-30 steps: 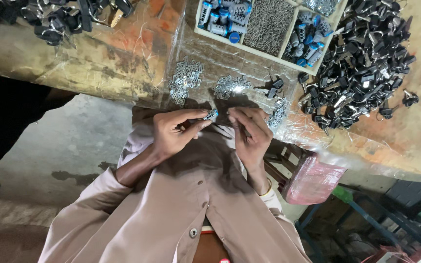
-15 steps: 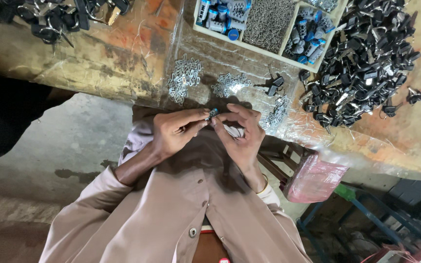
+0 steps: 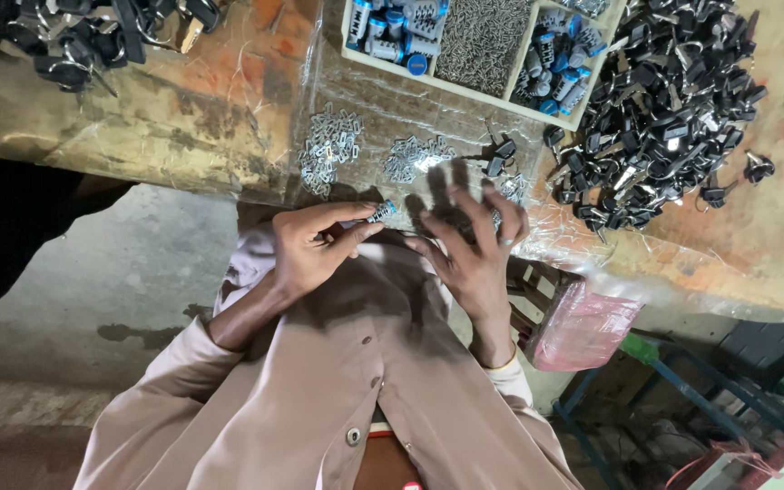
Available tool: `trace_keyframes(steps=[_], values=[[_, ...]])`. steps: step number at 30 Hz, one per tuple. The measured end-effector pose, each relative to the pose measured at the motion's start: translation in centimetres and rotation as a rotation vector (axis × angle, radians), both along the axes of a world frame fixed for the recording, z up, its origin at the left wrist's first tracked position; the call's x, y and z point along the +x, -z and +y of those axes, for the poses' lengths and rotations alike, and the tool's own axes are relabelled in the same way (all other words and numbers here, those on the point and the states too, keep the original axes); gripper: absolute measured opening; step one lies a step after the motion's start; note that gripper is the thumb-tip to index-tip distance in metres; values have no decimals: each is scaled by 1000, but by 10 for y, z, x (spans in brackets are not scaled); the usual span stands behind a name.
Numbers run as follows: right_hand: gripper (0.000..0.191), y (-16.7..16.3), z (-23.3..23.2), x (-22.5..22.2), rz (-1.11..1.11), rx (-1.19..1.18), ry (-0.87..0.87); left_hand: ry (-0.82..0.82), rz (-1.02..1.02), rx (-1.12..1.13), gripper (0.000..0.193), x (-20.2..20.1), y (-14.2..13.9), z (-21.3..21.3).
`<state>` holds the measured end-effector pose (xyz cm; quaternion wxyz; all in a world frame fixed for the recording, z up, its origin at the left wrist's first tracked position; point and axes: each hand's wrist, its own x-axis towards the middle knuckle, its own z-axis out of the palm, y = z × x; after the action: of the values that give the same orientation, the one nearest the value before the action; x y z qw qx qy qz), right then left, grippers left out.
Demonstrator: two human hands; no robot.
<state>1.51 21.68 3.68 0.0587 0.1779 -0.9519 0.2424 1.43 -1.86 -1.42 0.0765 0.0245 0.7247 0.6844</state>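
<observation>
My left hand [image 3: 315,247] pinches a small silver lock cylinder with a blue end [image 3: 379,212] between thumb and fingers, just off the near edge of the plastic-covered bench [image 3: 183,118]. Beside it my right hand [image 3: 469,245] is empty, its fingers spread and blurred, reaching up over the bench edge. Two small heaps of silver metal plates lie just beyond the hands, one on the left [image 3: 328,150] and one further right [image 3: 415,159]. A few black key heads [image 3: 499,154] lie near my right fingertips.
A cream divided tray [image 3: 512,102] at the back holds blue-capped cylinders and thin pins. A large pile of black-headed keys [image 3: 664,109] lies to the right, and another pile [image 3: 93,36] sits at the far left. A pink bag [image 3: 583,327] hangs below the bench.
My right hand has let go of the cylinder, opened its fingers and lifted toward the bench. My left hand still holds the cylinder in about the same place.
</observation>
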Motion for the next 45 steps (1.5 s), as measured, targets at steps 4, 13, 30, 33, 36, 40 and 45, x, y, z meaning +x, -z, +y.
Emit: trace_keyframes(steps=[4,13,30,33,36,40,45], values=[[28,6,9,10,5,-33,-124,-15,-3,17,22,0,0,2],[21,13,-34,8,-67,-472,123,-22,22,-27,23,1,-2,3],[19,3,-22,1,-188,-301,95,112,412,-276,21,-2,1,6],[23,8,-4,10,-104,-266,63,151,355,-199,20,-1,2,16],[20,8,24,20,-215,-461,13,239,98,-102,20,3,0,24],[26,10,37,24,22,-56,409,159,115,-66,23,6,2,27],[42,7,34,29,0,86,228,40,52,57,22,10,6,22]])
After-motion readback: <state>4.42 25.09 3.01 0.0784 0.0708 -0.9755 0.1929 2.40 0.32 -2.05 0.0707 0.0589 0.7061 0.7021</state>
